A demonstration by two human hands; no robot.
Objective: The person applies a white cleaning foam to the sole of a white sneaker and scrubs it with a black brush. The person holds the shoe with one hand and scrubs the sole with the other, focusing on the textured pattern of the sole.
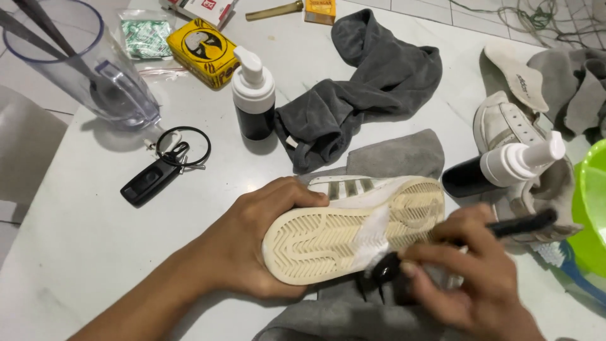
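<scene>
Cream rubber sole (341, 237) faces up, the sneaker tipped on its side over a grey cloth (391, 158) on the white counter (76, 240). Left hand (259, 243) is wrapped round the heel end, thumb on the upper, fingers under. Right hand (473, 271) is closed on a dark-handled brush (379, 243); its white bristles press on the tread near mid-sole, blurred.

Risks, as judged from this:
- Left-hand grip covers only the heel. A hard stroke toward the toe could twist the sneaker out of it, or slide it off the cloth onto bare counter.
- Bristles look wet or foamy. Flick-off could spatter the car key (151, 180) and ring, lying near the left forearm.
- A pump bottle (505, 167) lies on its side just beyond the right hand, nozzle outward, resting against the second sneaker (505, 126). A right elbow swing could roll it or press the pump.
- An upright foam bottle (254, 95) stands just behind the sneaker, near a dark towel (366, 88); pushing the sneaker forward may topple it.
- A green basin (593, 208) sits at the right edge, close to the brush handle's end; a backstroke may knock it. Contents not visible.
</scene>
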